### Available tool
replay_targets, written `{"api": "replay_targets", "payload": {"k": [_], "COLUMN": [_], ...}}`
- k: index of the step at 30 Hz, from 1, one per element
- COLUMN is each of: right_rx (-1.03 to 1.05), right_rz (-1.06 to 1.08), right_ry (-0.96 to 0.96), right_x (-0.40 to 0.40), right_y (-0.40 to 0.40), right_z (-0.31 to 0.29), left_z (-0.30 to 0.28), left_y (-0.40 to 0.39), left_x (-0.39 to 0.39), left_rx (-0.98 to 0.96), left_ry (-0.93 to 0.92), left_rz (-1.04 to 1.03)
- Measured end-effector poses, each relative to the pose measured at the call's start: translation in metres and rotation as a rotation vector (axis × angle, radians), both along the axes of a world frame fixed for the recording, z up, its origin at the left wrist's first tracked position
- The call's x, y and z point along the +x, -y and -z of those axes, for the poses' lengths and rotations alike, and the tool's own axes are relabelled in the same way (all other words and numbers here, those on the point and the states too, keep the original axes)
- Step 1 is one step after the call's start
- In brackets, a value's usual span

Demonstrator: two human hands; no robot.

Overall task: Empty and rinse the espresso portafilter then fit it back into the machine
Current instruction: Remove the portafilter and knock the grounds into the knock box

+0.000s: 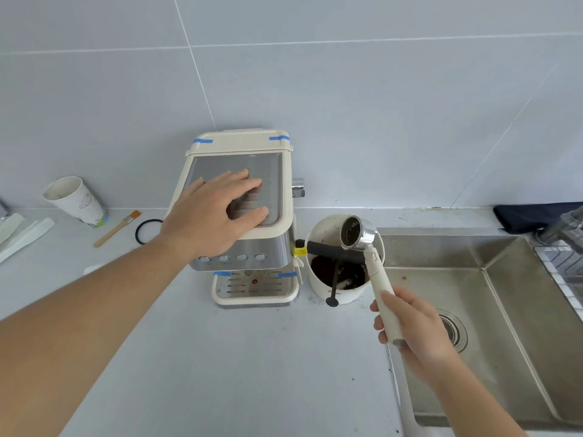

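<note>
- The portafilter is held up over the knock box, its metal basket end tilted so the open mouth faces the camera; the inside looks dark with residue but no full puck shows.
- The right hand grips the cream handle near its end, fingers curled round it, thumb lying along the top.
- The knock box stands on the counter between the espresso machine and the sink; it has a black bar across its mouth and dark spent grounds at the bottom.
- The left hand rests flat on the machine's top plate, fingers spread and straight, gripping nothing.
- Judging by the grounds in the box and the near-empty basket, the emptying step looks about done, and the rinse is not yet begun.
- The next move likely calls for carrying the basket right, over the sink basin, and reaching water; no tap shows in view, so where it sits I cannot tell.
- The counter is pale grey, with a few dark coffee specks near the box.
- To the left lie a paper cup, a small brush and a black ring.
- Behind runs a wall of large pale tiles; a dish rack edge shows at far right.
</note>
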State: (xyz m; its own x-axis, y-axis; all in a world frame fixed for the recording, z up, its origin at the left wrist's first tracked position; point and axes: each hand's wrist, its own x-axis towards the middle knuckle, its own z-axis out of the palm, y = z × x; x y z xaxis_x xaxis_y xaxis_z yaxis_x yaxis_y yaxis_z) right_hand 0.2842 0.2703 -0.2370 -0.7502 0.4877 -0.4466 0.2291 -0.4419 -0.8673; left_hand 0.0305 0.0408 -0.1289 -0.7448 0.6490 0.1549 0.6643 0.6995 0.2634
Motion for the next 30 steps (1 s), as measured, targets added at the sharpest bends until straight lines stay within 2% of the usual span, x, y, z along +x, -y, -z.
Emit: {"api": "replay_targets", "payload": {"k": [5, 10, 16, 24, 30], "right_rx": [-0.260, -0.374, -0.362, -0.194, -0.138], "right_rz": [-0.053, -0.105, -0.165, -0.066, -0.070], "right_ry": [-0.122, -0.214, -0.227, -0.241, -0.269], "right_x": [0.008, 0.019, 0.033, 0.047, 0.060], "right_y": [0.014, 0.030, 0.047, 0.054, 0.036], "right_z": [-0.016, -0.035, -0.053, -0.070, -0.075], "left_z": [-0.003, -0.005, -0.001, -0.003, -0.010], "left_y": [-0.001, 0.001, 0.001, 0.003, -0.001], "left_x": [0.003, 0.003, 0.006, 0.001, 0.000], "left_rx": [-0.022, -0.025, -0.047, -0.053, -0.105], "left_ry": [-0.020, -0.031, -0.035, 0.002, 0.047], "left_rz": [0.030, 0.038, 0.055, 0.065, 0.041]}}
